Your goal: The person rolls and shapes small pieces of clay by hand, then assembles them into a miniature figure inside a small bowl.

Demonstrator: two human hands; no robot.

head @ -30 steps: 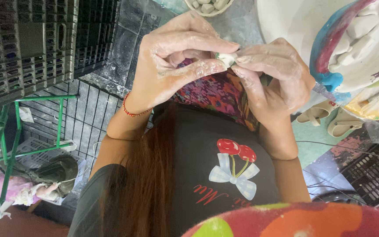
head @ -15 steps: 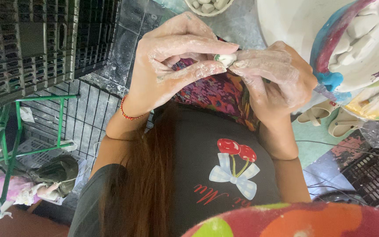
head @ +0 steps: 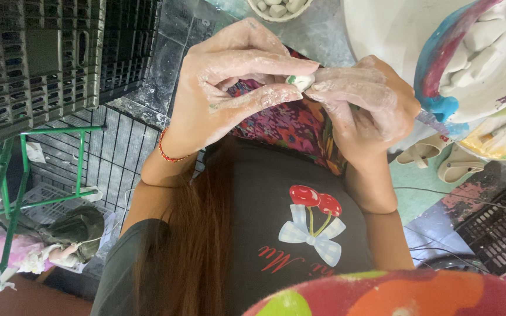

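Both of my hands are dusted with white powder and meet in front of my chest. My left hand (head: pixel 232 88) pinches a small white lump with a green edge (head: pixel 300 81) between thumb and forefinger. My right hand (head: pixel 364 102) grips the same small piece from the other side, its fingertips touching those of the left. A red string bracelet (head: pixel 168 153) circles my left wrist. Most of the piece is hidden by my fingers.
A bowl of white lumps (head: pixel 276 9) sits at the top. A large white and coloured plaster form (head: pixel 481 70) stands at the right. Dark plastic crates (head: pixel 48 52) and a wire rack (head: pixel 106 169) are at the left. Sandals (head: pixel 440 161) lie on the floor.
My hands have stayed together on the small piece. My fingers have shifted a little around it and the hands sit slightly higher in view.
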